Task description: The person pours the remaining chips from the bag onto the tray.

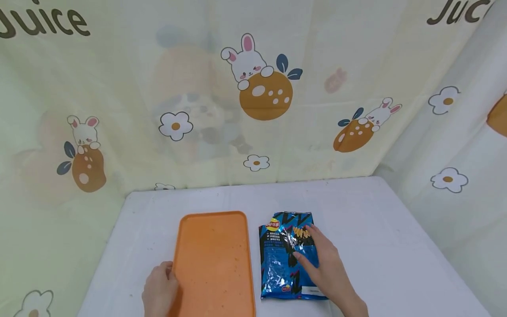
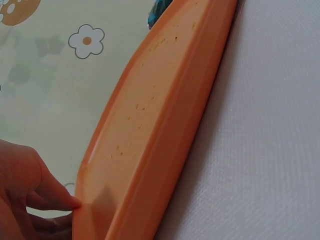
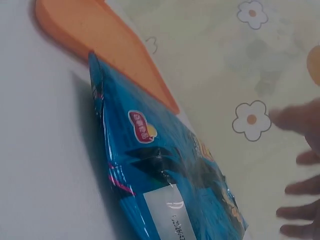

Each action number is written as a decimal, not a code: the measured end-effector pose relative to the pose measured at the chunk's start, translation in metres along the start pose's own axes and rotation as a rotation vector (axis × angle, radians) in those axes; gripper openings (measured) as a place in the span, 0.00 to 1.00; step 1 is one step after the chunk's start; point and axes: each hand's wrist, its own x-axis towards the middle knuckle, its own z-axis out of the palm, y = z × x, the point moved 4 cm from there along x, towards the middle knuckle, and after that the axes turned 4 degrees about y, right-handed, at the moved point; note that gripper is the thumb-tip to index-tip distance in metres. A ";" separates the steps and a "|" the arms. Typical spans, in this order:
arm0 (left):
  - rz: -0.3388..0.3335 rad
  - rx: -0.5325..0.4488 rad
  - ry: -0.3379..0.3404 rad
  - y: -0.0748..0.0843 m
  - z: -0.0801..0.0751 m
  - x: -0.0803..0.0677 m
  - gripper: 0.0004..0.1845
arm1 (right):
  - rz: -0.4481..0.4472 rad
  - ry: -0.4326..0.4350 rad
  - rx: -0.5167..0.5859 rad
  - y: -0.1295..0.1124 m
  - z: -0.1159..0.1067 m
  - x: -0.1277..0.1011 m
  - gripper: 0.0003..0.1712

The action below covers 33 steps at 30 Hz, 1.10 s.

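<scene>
An empty orange tray point(image 1: 214, 259) lies lengthwise on the white table, also visible in the left wrist view point(image 2: 150, 115) and the right wrist view point(image 3: 90, 25). My left hand point(image 1: 160, 288) grips the tray's left rim near its front corner, with a fingertip point(image 2: 72, 202) on the inner wall. Just right of the tray a blue crisp bag point(image 1: 277, 259) lies flat, its label patch near me point(image 3: 165, 210). My right hand point(image 1: 317, 259) rests on the bag's right half, fingers straight and spread point(image 3: 300, 187).
A white cloth covers the table point(image 1: 376, 229). A pale curtain printed with rabbits and flowers point(image 1: 253, 88) hangs along the back and both sides. Bare tabletop stretches to the right of the bag and behind the tray.
</scene>
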 end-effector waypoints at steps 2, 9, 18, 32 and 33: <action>0.004 -0.002 0.000 0.000 -0.003 0.000 0.18 | 0.188 -0.051 0.044 0.004 -0.001 -0.001 0.44; -0.024 0.008 -0.021 -0.002 -0.002 0.002 0.19 | 0.593 -0.144 0.135 0.026 -0.002 -0.007 0.47; -0.031 0.015 -0.009 -0.001 0.003 0.002 0.18 | 0.766 -0.228 0.165 0.048 0.007 -0.023 0.47; -0.099 0.021 -0.010 0.002 0.005 0.003 0.19 | 0.828 -0.267 0.238 0.051 0.014 -0.029 0.45; -0.100 0.020 -0.009 0.002 0.005 0.003 0.19 | 0.833 -0.267 0.243 0.051 0.015 -0.029 0.45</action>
